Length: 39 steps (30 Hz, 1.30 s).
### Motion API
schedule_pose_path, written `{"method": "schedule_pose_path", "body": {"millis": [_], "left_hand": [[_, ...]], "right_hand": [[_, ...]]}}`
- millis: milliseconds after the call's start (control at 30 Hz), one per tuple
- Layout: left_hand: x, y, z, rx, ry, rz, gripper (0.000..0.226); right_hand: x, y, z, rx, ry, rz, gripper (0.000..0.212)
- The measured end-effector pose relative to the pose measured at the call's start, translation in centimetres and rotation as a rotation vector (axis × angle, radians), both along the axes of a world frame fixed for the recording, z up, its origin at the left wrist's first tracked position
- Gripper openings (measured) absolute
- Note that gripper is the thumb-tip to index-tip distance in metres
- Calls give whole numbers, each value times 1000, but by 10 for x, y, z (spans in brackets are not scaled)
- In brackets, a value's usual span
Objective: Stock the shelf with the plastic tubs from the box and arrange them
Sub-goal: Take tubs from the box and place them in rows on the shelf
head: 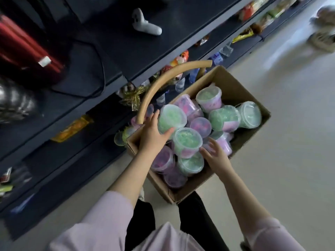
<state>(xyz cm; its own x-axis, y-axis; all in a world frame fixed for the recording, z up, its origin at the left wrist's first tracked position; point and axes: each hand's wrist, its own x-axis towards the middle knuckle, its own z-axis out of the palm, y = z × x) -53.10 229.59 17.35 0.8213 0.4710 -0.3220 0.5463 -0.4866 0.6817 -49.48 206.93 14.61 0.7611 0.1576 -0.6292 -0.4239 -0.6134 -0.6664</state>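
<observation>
Far left: dark shelf (126, 57) with red case (27, 49) and white controller (145, 22) on top, packets (72, 127) on lower tiers. Curved tan handle (163, 82) arching between shelf and box (235, 87), crossing the lower tiers. Box on floor (290, 142), piled with tubs (224, 118). Left hand (154, 134) curled round green tub (170, 116) at box's left side. Right hand (215, 154) spread, holding nothing, just beside more tubs.

Setting: shop aisle. Dark tiered shelves (181, 33) run from near left to far right, stocked with wrapped packets (249, 9) and clear bottles (180, 85). Cardboard box (233, 87) sits on pale floor (290, 151) just beside the shelves, full of matching lidded tubs (224, 117), green and purple.
</observation>
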Motion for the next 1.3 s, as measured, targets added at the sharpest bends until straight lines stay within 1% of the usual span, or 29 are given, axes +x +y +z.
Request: {"method": "schedule_pose_path", "body": {"millis": [100,200,300,333,467,600,667,733,800,867,900,1000,1033,1133,1167,1233,1300], "left_hand": [[28,-6,-22,-86,83,131,96],[45,-7,-40,-103,179,224,101],[52,-4,-57,-147,245,304,104],[53,-4,-59,-162,245,316,100],[50,-7,-61,-246,181,331,70],[42,-10,-56,-267,125,382,54],[36,-14,-51,-274,107,399,57],[29,-16,-43,-276,79,423,58],[18,-16,-31,-299,25,474,60],[2,-13,-13,-335,-34,541,57],[-8,-10,-1,-357,-57,577,51],[-42,-4,43,-457,-199,688,10],[-56,-1,59,-481,-255,718,9],[-109,12,110,-549,-400,806,23],[-130,19,127,-568,-447,833,25],[-178,34,160,-585,-534,883,20],[-230,53,191,-579,-619,923,19]], "right_hand": [[26,2,-24,35,112,51,69],[37,6,-44,49,216,130,76],[42,9,-64,105,305,110,94],[42,10,-69,128,320,94,94],[41,16,-71,195,368,7,75],[41,14,-66,247,375,-99,60],[40,11,-57,233,333,-143,65],[39,7,-46,226,275,-154,76],[38,2,-33,214,216,-159,83],[38,2,-12,239,155,-185,77],[37,3,0,258,125,-212,72],[29,11,37,330,41,-279,66],[23,18,51,344,15,-281,65],[-10,49,100,437,-52,-248,56],[-24,61,116,478,-73,-230,56],[-60,89,152,554,-100,-202,60],[-104,118,190,628,-112,-179,59]]}}
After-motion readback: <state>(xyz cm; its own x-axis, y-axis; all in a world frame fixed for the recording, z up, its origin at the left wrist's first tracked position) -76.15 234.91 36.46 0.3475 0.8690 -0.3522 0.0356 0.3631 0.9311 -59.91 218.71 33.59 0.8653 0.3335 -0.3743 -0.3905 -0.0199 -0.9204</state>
